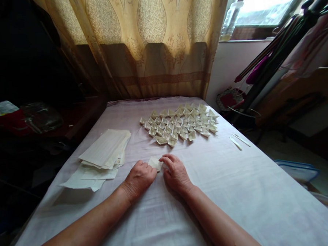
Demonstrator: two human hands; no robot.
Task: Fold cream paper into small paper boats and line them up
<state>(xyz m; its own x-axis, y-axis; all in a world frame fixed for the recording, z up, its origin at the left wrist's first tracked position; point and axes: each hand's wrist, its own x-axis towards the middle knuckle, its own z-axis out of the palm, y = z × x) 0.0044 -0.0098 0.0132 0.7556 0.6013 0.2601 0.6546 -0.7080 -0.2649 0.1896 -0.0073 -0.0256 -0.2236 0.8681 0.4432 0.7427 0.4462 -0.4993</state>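
A small folded piece of pale paper (155, 163) lies on the cloth between my two hands. My left hand (140, 175) is closed at the paper's left side, its fingers curled over that edge. On the right side, my right hand (176, 171) has its fingertips at the paper's edge, with the thumb apart from the fingers. Whether the right fingertips press on the paper or only touch it is hard to see. Beyond my hands stand many folded paper shapes (177, 126) with pointed corners, set close together in rows.
A stack of paper sheets (105, 148) lies to the left on the cloth-covered table (218, 208). Two thin paper strips (235, 143) rest near the right edge. A patterned curtain (154, 46) hangs behind. Blue-rimmed plastic containers (297, 169) stand low on the right.
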